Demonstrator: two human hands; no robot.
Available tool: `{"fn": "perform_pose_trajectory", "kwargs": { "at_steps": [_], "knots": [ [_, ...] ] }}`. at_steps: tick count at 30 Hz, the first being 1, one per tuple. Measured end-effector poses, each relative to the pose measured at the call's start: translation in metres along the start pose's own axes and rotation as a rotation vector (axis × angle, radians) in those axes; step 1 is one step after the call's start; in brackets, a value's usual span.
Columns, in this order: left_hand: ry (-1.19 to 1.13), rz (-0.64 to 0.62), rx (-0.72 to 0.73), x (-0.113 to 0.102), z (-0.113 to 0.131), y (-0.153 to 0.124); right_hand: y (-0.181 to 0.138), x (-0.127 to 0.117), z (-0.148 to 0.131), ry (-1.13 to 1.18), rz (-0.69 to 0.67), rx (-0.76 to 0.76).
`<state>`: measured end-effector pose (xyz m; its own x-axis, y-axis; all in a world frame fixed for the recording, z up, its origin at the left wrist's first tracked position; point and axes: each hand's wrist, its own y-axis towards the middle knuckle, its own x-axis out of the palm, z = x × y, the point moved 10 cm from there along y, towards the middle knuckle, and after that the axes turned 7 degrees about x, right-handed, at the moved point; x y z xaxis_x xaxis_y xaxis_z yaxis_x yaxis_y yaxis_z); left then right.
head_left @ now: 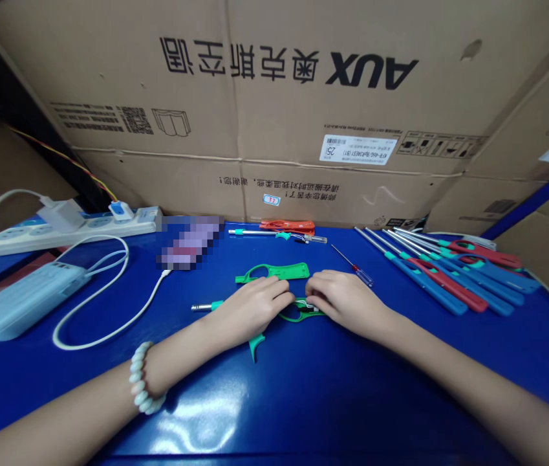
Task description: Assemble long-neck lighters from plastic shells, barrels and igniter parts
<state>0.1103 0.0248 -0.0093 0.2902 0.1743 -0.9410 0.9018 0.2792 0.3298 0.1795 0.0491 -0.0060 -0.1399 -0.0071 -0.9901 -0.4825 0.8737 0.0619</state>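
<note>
A green long-nosed lighter (298, 317), its housing open, lies crosswise under both hands with inner parts and thin wires showing. My left hand (252, 307) has its fingers closed over the lighter's middle; the metal tube (201, 307) sticks out to its left. A teal trigger (256, 347) shows just below that hand. With bent fingers pressed together, my right hand (344, 301) grips the lighter's right end. What the fingertips touch inside is partly hidden. Just behind the hands lies a loose green housing half (286, 272) with a loop at its left end.
Behind lie orange housing parts (288, 226), a metal tube with inner parts (255, 232) and a screwdriver (362, 275). Several blue and red lighters (449, 278) fan out at right. A power bank (26, 304), cable (55, 330) and power strip (26, 236) occupy the left; a cardboard box (274, 136) stands behind.
</note>
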Motion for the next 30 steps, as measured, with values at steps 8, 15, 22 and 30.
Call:
{"fn": "perform_pose_trajectory", "kwargs": {
  "at_steps": [8,15,22,30],
  "knots": [
    [0.0,-0.016,-0.006,0.0022,0.0,0.0008,0.004,0.0034,-0.0061,-0.117,-0.039,0.008],
    [0.019,-0.04,-0.002,0.0041,0.0005,0.0007,0.0009,-0.0012,-0.0071,0.019,-0.033,-0.009],
    [0.024,-0.055,-0.019,0.0067,-0.001,-0.0005,-0.0013,-0.0003,-0.0068,0.191,-0.028,0.006],
    [0.012,-0.053,-0.024,0.0066,-0.0016,0.0002,-0.0004,0.0064,-0.0003,0.294,-0.045,0.03]
  ]
}}
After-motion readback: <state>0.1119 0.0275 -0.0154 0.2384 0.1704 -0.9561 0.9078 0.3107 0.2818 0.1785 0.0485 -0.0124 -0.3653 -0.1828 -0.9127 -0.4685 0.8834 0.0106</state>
